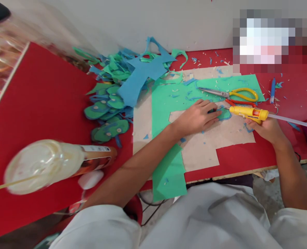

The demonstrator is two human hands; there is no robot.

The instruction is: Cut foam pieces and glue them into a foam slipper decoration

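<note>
Right hand (268, 130) wraps the grip of a yellow plastic glue gun (242, 110), translucent glue stick (285, 120) out the back. Nozzle right by a small rounded green foam piece (224, 114) with blue edging, over a beige paper sheet (236, 135) on the red tabletop (246, 156). Left hand (201, 116), fingers bent, covers part of the foam piece; pinching or just pressing, can't tell. Stick's end cut off at right. Beyond, red-handled tool (242, 103) partly hidden behind gun.

Scissors (228, 94) lie on the sheet (162, 110), behind the glue gun (248, 112). Slippers (109, 130) lie left of the sheet, the marker (272, 90) right; the cup (67, 159) stands before the slippers.
</note>
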